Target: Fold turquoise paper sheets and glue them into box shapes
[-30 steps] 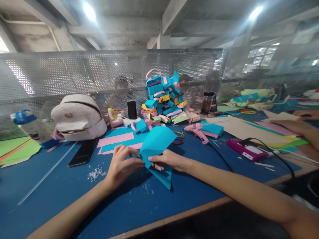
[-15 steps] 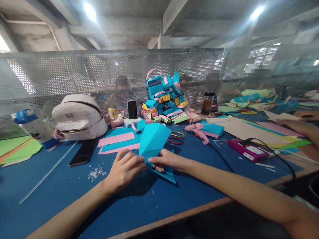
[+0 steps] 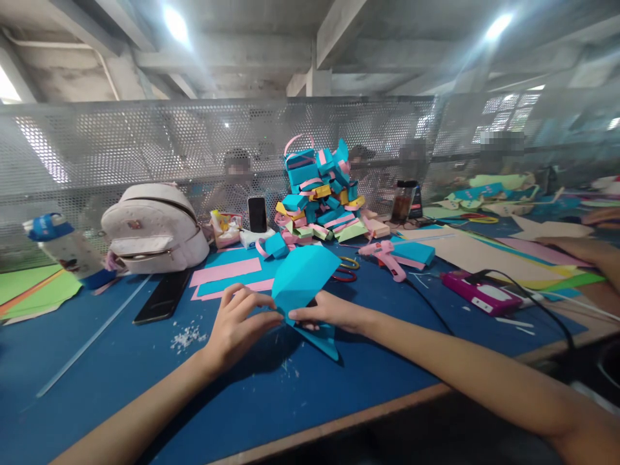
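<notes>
Adjusting a folded blue paper sheet (image 3: 306, 274) between both hands over the bench (image 3: 252, 413).
Compared with half a second ago, the upper flap has swung out to the right and now hides more of the scissors (image 3: 345, 280) behind it; the lower corner has dipped slightly. Right hand (image 3: 332, 311): grip clenched on the sheet, thumb in front, other fingers largely hidden behind. Left hand (image 3: 242, 326): grip pinching the sheet's left edge, fingers less tightly curled than half a second ago. Sheet location: directly before the person, nearer than the pink paper strips (image 3: 227, 271) and the pink glue gun (image 3: 387, 254); contact of its lower corner with the bench cannot be confirmed. Judgement: the fold remains unsettled, its shape not yet fixed.
</notes>
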A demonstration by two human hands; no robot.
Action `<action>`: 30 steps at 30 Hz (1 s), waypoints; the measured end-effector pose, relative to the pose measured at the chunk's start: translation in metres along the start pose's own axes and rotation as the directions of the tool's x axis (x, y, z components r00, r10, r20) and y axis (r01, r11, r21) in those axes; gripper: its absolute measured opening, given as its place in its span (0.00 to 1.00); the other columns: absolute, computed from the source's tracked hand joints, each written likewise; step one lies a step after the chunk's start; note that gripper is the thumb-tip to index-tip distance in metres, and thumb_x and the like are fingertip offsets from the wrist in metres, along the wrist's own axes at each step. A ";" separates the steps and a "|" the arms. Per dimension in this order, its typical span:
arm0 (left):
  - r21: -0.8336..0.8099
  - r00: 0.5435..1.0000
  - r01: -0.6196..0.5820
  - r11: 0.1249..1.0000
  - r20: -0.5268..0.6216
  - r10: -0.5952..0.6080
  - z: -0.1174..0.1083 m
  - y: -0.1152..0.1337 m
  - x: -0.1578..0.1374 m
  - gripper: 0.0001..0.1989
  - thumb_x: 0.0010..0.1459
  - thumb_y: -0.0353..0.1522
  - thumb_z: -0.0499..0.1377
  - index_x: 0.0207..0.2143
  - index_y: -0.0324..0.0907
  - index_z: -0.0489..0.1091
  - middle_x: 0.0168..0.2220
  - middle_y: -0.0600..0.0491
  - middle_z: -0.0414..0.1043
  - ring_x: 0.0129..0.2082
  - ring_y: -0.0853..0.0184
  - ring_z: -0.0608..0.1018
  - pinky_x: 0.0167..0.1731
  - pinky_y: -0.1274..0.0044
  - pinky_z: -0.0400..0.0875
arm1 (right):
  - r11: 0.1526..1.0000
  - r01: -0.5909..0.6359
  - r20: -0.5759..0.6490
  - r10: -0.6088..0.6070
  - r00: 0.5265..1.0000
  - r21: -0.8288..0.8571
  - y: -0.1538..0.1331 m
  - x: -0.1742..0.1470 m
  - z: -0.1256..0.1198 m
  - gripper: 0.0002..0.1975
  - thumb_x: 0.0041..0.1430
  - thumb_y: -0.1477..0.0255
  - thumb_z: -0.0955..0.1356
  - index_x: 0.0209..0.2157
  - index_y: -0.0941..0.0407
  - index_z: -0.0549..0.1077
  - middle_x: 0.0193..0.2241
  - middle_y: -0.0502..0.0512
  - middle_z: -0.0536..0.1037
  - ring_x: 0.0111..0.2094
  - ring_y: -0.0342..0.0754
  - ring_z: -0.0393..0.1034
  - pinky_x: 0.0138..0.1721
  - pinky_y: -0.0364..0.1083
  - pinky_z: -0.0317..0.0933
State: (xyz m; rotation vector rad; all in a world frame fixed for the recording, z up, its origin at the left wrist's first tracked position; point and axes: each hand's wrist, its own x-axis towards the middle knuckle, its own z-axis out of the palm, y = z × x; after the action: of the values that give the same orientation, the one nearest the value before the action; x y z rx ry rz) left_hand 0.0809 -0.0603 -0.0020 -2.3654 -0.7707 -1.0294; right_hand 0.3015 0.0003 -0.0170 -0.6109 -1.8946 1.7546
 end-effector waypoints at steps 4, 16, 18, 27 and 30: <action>-0.020 0.999 0.048 0.999 -0.014 -0.048 -0.002 0.000 0.001 0.04 0.61 0.32 0.61 0.37 0.49 0.76 0.37 0.54 0.75 0.34 0.67 0.73 0.42 0.69 0.61 | 1.000 -0.004 0.012 0.004 1.000 0.009 0.000 0.000 -0.001 0.18 0.52 0.58 0.74 0.30 0.59 0.71 0.23 0.46 0.69 0.21 0.39 0.60 0.24 0.41 0.51; 0.009 1.000 0.011 1.000 -0.023 -0.011 -0.003 -0.005 0.000 0.06 0.61 0.30 0.60 0.38 0.50 0.76 0.38 0.53 0.75 0.34 0.67 0.73 0.43 0.69 0.60 | 0.997 -0.061 0.010 0.060 0.998 0.049 -0.001 0.000 -0.002 0.19 0.48 0.59 0.75 0.31 0.60 0.72 0.24 0.48 0.70 0.22 0.39 0.61 0.24 0.41 0.53; 0.003 1.000 0.015 1.000 -0.023 -0.015 -0.003 -0.004 0.000 0.06 0.62 0.30 0.60 0.38 0.49 0.76 0.38 0.53 0.75 0.35 0.67 0.73 0.43 0.68 0.60 | 0.997 -0.066 0.011 0.065 0.998 0.046 -0.001 0.000 -0.003 0.19 0.47 0.59 0.76 0.31 0.59 0.72 0.24 0.48 0.71 0.22 0.39 0.61 0.24 0.41 0.54; -0.028 1.000 0.013 1.000 -0.012 -0.014 -0.005 0.000 0.004 0.06 0.63 0.30 0.58 0.37 0.48 0.75 0.37 0.54 0.76 0.34 0.67 0.74 0.44 0.67 0.60 | 0.998 -0.054 0.058 0.053 0.997 0.011 -0.003 0.000 -0.004 0.19 0.49 0.59 0.75 0.32 0.59 0.71 0.24 0.47 0.70 0.22 0.39 0.61 0.23 0.41 0.53; -0.032 1.000 0.025 0.999 -0.007 -0.025 -0.005 0.002 0.006 0.07 0.64 0.31 0.57 0.35 0.47 0.75 0.36 0.55 0.77 0.33 0.67 0.74 0.44 0.67 0.60 | 0.998 -0.056 0.054 0.056 0.997 0.011 -0.002 0.000 -0.003 0.19 0.49 0.59 0.75 0.32 0.59 0.71 0.25 0.48 0.70 0.23 0.39 0.61 0.24 0.41 0.54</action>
State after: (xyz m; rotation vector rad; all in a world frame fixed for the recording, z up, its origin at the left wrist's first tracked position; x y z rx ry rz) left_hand 0.0825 -0.0627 0.0051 -2.3836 -0.7888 -1.0674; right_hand 0.3037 0.0025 -0.0146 -0.6234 -1.9181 1.8342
